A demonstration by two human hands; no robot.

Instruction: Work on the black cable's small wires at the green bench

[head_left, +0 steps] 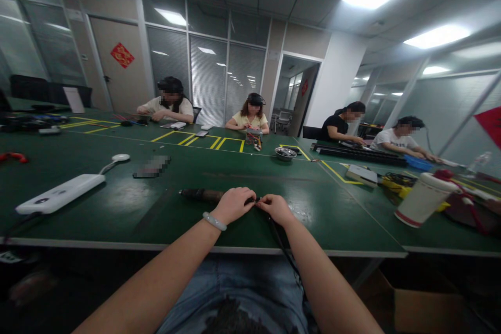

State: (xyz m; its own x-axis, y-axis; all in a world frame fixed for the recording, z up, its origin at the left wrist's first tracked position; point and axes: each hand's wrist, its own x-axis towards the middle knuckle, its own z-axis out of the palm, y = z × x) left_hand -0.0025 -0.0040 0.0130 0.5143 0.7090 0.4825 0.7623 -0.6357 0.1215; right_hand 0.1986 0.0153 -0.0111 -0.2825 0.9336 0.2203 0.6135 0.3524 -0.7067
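My left hand (235,203), with a pale bead bracelet on its wrist, is closed around the near end of a dark brownish tool (201,195) that lies on the green table (129,209). My right hand (277,206) is pinched shut right beside it, thumb and fingers meeting the left hand's fingertips on a small dark part I cannot make out. A thin black cable (282,248) runs from under the right hand down over the table's front edge toward my lap.
A white power bank (58,194) with a white cable lies at the left, a phone (152,167) behind it. A white cup (420,199) stands at the right beside yellow and red items. A metal bowl (285,153) sits farther back. Several people work at the far side.
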